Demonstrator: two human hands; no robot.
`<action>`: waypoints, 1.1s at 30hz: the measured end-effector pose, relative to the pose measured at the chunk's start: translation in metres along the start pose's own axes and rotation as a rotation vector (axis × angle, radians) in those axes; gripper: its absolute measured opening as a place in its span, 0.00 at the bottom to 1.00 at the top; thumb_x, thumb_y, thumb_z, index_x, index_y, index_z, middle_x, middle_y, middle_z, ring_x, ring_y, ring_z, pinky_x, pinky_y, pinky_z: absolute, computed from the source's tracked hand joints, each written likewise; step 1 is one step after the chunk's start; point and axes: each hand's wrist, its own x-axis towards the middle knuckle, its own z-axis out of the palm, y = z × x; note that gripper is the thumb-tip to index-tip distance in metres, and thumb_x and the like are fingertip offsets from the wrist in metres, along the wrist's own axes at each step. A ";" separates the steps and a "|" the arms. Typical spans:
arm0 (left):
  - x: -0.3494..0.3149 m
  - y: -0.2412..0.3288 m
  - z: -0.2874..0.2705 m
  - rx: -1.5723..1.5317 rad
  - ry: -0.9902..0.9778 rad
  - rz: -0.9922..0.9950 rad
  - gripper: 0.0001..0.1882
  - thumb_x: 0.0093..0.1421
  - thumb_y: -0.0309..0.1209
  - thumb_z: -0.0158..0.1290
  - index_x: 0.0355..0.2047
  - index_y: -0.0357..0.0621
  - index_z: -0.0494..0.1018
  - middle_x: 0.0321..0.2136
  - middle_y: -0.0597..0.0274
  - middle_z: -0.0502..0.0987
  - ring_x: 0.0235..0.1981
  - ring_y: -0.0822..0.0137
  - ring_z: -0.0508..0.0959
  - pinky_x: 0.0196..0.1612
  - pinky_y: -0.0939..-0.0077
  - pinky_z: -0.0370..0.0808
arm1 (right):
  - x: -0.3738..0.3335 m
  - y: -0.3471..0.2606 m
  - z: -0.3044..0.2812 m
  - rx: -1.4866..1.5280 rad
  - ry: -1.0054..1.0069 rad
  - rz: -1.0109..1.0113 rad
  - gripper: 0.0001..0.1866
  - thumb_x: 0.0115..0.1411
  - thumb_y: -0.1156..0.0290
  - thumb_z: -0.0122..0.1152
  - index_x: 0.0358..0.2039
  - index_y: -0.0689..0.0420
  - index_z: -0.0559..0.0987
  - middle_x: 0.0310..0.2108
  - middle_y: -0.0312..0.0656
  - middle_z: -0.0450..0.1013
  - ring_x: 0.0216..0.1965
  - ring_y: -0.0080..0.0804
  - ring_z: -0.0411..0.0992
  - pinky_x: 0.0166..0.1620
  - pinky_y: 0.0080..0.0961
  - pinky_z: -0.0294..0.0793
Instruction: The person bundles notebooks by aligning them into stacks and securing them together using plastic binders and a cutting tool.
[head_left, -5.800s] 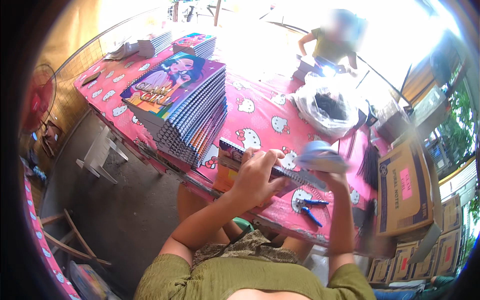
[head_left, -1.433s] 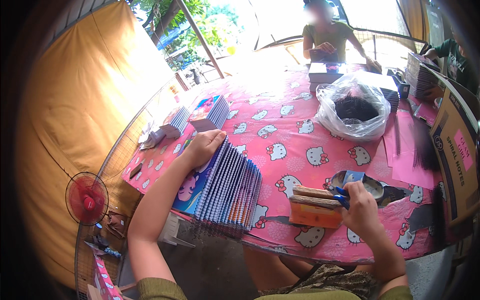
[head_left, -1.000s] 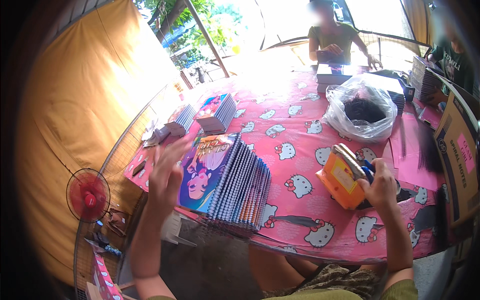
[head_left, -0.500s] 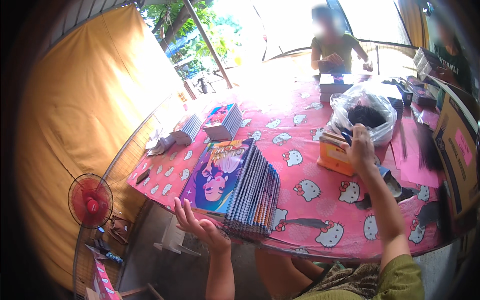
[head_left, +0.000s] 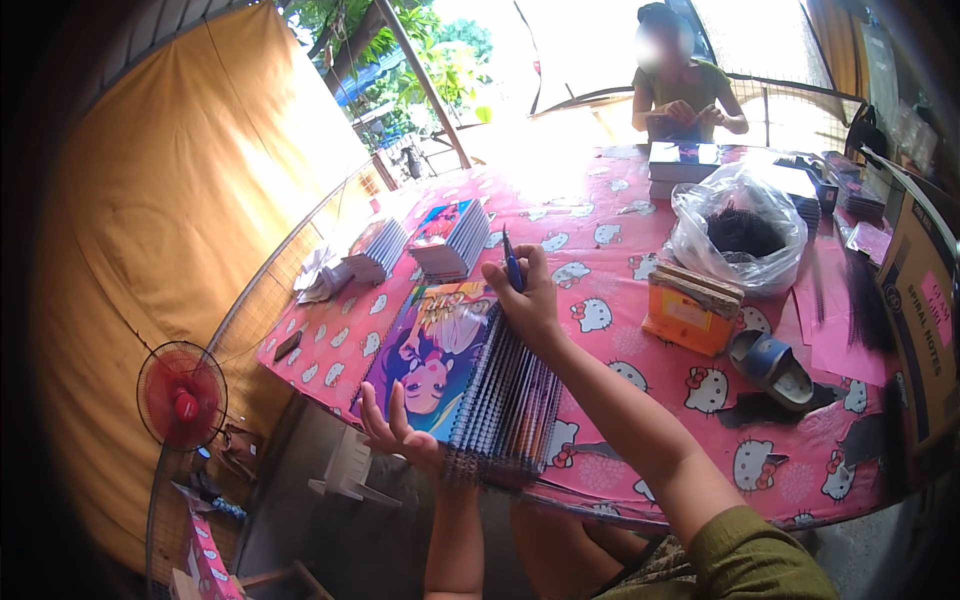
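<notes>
A tall stack of spiral notebooks (head_left: 428, 365) with a colourful illustrated cover sits at the near edge of the pink table, coils facing right. Against its near left corner is my left hand (head_left: 405, 430), fingers spread and holding nothing. Over the stack's far right corner, my right hand (head_left: 528, 300) is closed around a slim blue pen-like tool (head_left: 513, 265). The tool's dark pointed end sticks up above my fingers; its exact kind is unclear. Whether my right hand touches the coils is hard to tell.
Right of the stack stand an orange box (head_left: 685, 318), a blue slipper (head_left: 772, 368) and a plastic bag (head_left: 690, 225) of black coils. A carton (head_left: 915, 325) borders the right side. Smaller book stacks (head_left: 445, 240) lie beyond. A person (head_left: 690, 105) works across the table.
My right hand has come from the orange box leftward to the notebook stack, bringing the blue tool. My left hand has moved slightly down and right, closer against the stack. The person opposite has brought both hands together.
</notes>
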 end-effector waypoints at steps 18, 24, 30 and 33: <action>-0.002 0.088 -0.079 -0.672 -0.257 -0.202 0.24 0.54 0.20 0.61 0.49 0.38 0.64 0.42 0.59 0.69 0.42 0.72 0.71 0.47 0.76 0.71 | -0.092 -0.120 -0.115 -0.949 -0.752 -0.305 0.23 0.59 0.53 0.61 0.49 0.51 0.70 0.41 0.46 0.68 0.39 0.44 0.70 0.43 0.40 0.67; 0.005 0.086 -0.089 -0.585 -0.309 -0.245 0.18 0.56 0.20 0.59 0.46 0.37 0.66 0.41 0.59 0.71 0.38 0.73 0.74 0.41 0.79 0.73 | -0.098 -0.135 -0.091 -0.991 -0.730 -0.488 0.24 0.57 0.46 0.59 0.47 0.47 0.71 0.38 0.44 0.69 0.42 0.46 0.72 0.49 0.56 0.65; 0.010 0.081 -0.088 -0.472 -0.263 -0.134 0.10 0.56 0.19 0.59 0.38 0.35 0.71 0.34 0.61 0.75 0.32 0.74 0.76 0.36 0.80 0.74 | -0.103 -0.142 -0.083 -1.033 -0.698 -0.516 0.24 0.57 0.47 0.59 0.48 0.48 0.72 0.41 0.43 0.69 0.47 0.47 0.69 0.54 0.59 0.61; 0.010 0.080 -0.085 -0.513 -0.220 -0.153 0.08 0.56 0.18 0.59 0.35 0.35 0.73 0.34 0.59 0.77 0.31 0.75 0.76 0.34 0.81 0.75 | -0.104 -0.141 -0.079 -0.997 -0.692 -0.556 0.22 0.56 0.47 0.61 0.44 0.48 0.73 0.38 0.43 0.69 0.45 0.46 0.70 0.49 0.56 0.67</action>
